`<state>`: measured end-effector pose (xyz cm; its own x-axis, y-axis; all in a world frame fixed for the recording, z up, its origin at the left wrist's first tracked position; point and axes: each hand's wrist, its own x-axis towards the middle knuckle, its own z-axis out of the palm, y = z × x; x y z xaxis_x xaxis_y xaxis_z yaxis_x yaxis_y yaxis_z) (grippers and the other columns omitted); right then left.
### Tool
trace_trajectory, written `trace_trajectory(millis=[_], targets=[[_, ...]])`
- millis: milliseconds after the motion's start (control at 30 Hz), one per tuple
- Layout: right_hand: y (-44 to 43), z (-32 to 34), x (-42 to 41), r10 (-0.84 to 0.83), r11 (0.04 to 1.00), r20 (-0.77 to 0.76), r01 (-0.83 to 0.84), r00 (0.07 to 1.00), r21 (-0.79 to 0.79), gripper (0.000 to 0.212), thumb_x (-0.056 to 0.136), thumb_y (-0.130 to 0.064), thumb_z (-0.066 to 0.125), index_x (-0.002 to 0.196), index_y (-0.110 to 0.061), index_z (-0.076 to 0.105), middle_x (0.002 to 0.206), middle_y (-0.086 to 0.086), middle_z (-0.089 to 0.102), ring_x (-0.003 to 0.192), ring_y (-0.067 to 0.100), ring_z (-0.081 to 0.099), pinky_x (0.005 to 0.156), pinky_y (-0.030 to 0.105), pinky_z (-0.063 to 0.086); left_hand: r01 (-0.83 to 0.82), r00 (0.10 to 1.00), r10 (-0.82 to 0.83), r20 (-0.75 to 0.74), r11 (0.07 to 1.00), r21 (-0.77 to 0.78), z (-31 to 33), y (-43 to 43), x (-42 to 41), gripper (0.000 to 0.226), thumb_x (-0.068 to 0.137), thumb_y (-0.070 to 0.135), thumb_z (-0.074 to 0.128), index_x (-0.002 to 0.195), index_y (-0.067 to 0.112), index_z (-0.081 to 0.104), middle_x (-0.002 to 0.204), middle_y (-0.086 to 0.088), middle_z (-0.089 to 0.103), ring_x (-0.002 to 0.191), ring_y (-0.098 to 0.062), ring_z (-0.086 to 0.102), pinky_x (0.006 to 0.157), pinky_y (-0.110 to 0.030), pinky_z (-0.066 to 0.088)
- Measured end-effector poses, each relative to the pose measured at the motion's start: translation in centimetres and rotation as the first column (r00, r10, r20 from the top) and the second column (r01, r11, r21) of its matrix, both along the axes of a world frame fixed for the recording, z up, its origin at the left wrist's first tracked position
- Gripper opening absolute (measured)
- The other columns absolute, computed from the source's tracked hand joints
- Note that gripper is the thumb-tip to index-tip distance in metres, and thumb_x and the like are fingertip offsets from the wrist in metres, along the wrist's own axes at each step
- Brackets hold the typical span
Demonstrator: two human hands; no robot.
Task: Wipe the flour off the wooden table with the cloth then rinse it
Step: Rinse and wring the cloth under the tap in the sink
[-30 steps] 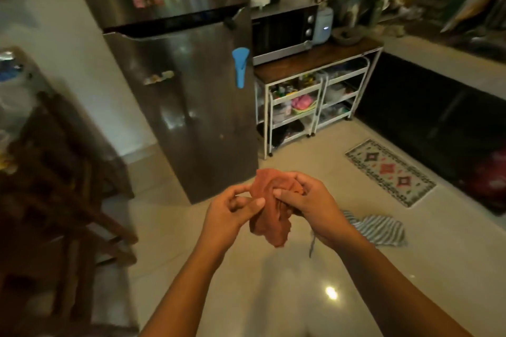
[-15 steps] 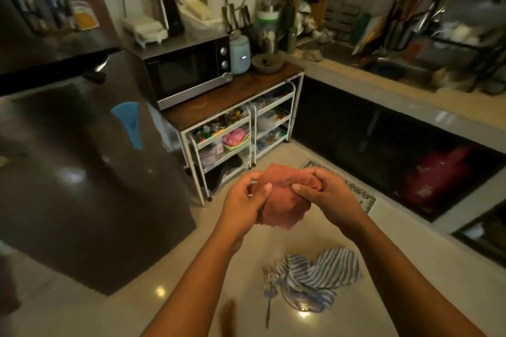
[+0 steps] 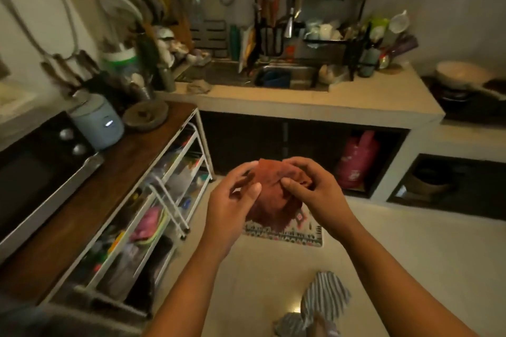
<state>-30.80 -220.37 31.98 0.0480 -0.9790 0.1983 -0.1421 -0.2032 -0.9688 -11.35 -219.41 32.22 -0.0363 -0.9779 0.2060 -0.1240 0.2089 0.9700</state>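
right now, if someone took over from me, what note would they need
Left hand: holds the cloth from its side.
Right hand: pinches the cloth's top.
Cloth: bunched between both hands, in the air over the floor, short of the counter.
Sink: ahead, set in the counter.
Done: cannot tell; the wooden table is out of view.
Left: carry the cloth to the sink and rinse it.
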Motion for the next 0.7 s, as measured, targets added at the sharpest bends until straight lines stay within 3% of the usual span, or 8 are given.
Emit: trace_trajectory(millis=[100, 267, 400, 600, 700], targets=[[-6.7, -0.5, -2.7, -0.036, 0.999, 0.039, 0.036, 0.999, -0.018, 0.033, 0.091, -0.017, 0.073, 0.121, -0.03, 0.066, 0.114, -0.021, 0.065, 0.109, 0.006, 0.064, 0.088, 0.03, 0.059, 0.046, 0.999, -0.046, 0.017, 0.999, 0.005, -0.5, -7.6, -2.7, 0.028, 0.09, 0.027, 0.069, 0.116, 0.039, 0.068, 0.116, 0.028, 0.063, 0.109, 0.002, 0.06, 0.083, -0.028, 0.059], [-18.7, -0.4, -7.4, -0.007, 1.0, 0.084, 0.006, 0.996, 0.008, 0.035, 0.09, -0.014, 0.073, 0.122, -0.027, 0.067, 0.114, -0.021, 0.065, 0.109, 0.01, 0.065, 0.09, 0.035, 0.059, 0.088, 0.992, -0.076, -0.096, 0.988, 0.13, -0.1, -19.7, -7.1, 0.027, 0.088, 0.022, 0.072, 0.112, 0.034, 0.071, 0.112, 0.023, 0.065, 0.103, -0.001, 0.065, 0.077, -0.03, 0.06], [-28.6, 0.7, -9.7, 0.049, 0.999, 0.048, -0.05, 0.998, 0.021, 0.035, 0.09, -0.009, 0.072, 0.122, -0.023, 0.068, 0.112, -0.019, 0.067, 0.106, 0.007, 0.065, 0.09, 0.029, 0.057, 0.077, 0.99, -0.054, -0.134, 0.983, 0.167, 0.7, -29.2, -9.6, 0.029, 0.084, 0.014, 0.076, 0.106, 0.031, 0.073, 0.111, 0.014, 0.068, 0.101, -0.005, 0.068, 0.074, -0.028, 0.059], [-42.2, -0.2, -10.6, 0.061, 0.996, 0.05, -0.065, 0.997, 0.068, 0.033, 0.089, -0.012, 0.075, 0.116, -0.031, 0.073, 0.114, -0.007, 0.072, 0.106, 0.013, 0.069, 0.085, 0.026, 0.057, -0.029, 0.994, 0.038, -0.098, 0.996, 0.086, 0.0, -42.3, -11.0, 0.025, 0.085, 0.006, 0.073, 0.103, 0.022, 0.072, 0.105, 0.019, 0.07, 0.099, -0.002, 0.067, 0.085, -0.03, 0.058], [-48.5, -1.1, -10.9, 0.053, 0.993, 0.085, -0.062, 0.995, 0.104, 0.042, 0.087, -0.009, 0.075, 0.124, -0.028, 0.067, 0.119, -0.01, 0.07, 0.11, 0.01, 0.068, 0.086, 0.026, 0.056, -0.048, 0.997, 0.051, -0.066, 0.998, 0.047, -1.1, -49.9, -11.3, 0.023, 0.086, 0.006, 0.072, 0.1, 0.025, 0.073, 0.105, 0.017, 0.071, 0.101, -0.003, 0.066, 0.084, -0.024, 0.055]])
